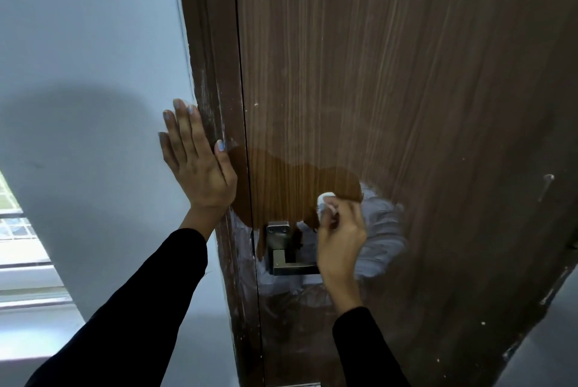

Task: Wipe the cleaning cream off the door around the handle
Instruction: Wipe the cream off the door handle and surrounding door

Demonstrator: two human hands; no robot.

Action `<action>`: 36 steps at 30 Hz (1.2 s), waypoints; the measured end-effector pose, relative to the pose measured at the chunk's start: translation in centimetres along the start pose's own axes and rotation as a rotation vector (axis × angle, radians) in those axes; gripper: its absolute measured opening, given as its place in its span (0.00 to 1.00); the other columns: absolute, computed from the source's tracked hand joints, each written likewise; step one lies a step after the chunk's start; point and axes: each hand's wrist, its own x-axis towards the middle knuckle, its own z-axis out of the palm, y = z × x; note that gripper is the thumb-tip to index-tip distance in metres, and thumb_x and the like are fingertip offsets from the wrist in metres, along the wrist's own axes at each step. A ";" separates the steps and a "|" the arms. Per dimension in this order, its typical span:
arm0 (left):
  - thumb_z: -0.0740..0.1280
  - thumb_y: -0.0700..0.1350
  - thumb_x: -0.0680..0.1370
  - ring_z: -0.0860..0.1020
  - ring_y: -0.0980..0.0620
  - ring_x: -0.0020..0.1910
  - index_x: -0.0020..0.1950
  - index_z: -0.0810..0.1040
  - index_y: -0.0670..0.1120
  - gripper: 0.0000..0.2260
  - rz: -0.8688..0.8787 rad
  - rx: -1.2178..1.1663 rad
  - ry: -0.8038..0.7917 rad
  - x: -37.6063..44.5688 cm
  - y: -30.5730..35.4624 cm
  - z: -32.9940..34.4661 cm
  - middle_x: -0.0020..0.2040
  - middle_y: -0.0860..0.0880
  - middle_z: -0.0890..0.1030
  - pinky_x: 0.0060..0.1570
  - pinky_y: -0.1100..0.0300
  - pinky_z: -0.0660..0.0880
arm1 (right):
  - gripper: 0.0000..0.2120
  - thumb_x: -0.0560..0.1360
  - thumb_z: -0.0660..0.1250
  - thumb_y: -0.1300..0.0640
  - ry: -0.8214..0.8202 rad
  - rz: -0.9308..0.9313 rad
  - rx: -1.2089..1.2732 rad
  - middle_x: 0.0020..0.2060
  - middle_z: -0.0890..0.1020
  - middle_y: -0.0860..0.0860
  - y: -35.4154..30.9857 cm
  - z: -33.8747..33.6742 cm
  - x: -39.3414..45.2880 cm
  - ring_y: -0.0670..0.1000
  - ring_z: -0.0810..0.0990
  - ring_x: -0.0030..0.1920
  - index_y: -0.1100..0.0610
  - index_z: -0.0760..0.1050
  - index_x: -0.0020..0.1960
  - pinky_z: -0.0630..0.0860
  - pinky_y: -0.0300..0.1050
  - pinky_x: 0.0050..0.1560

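Note:
A brown wood-grain door [391, 73] fills the middle and right. Its metal lever handle [283, 256] sits low at centre. White cleaning cream [383, 230] is smeared to the right of the handle and below it. A darker, wiped patch [291, 186] lies just above the handle. My right hand [339, 238] presses a small white cloth [325, 203] against the door at the edge of the cream, just right of the handle. My left hand [195, 164] lies flat with fingers spread on the wall and door frame, left of the wiped patch.
A pale wall [87, 58] stands left of the brown door frame [215, 89]. A window [18, 230] shows at the lower left. The door's far edge [556, 286] runs down the right side.

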 end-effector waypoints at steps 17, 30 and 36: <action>0.52 0.48 0.81 0.56 0.40 0.76 0.75 0.60 0.39 0.24 -0.006 -0.002 -0.018 -0.1 0.0 0.0 0.75 0.38 0.62 0.76 0.50 0.48 | 0.09 0.69 0.73 0.61 0.066 0.204 0.147 0.42 0.80 0.48 1.6 -3.6 0.4 0.48 0.80 0.43 0.51 0.76 0.45 0.72 0.27 0.41; 0.52 0.48 0.81 0.56 0.40 0.76 0.75 0.59 0.39 0.24 0.004 0.007 -0.008 -0.1 -0.2 0.1 0.76 0.38 0.61 0.76 0.51 0.47 | 0.11 0.73 0.65 0.68 -0.070 -0.068 -0.115 0.54 0.77 0.62 4.1 -0.9 -2.5 0.57 0.76 0.55 0.65 0.78 0.55 0.74 0.48 0.59; 0.53 0.47 0.81 0.57 0.39 0.76 0.75 0.60 0.38 0.24 0.000 0.001 -0.008 0.0 0.1 -0.1 0.75 0.37 0.62 0.76 0.51 0.47 | 0.09 0.70 0.68 0.72 0.169 -0.013 -0.023 0.48 0.80 0.60 3.7 -1.7 0.8 0.52 0.77 0.49 0.65 0.80 0.49 0.76 0.41 0.52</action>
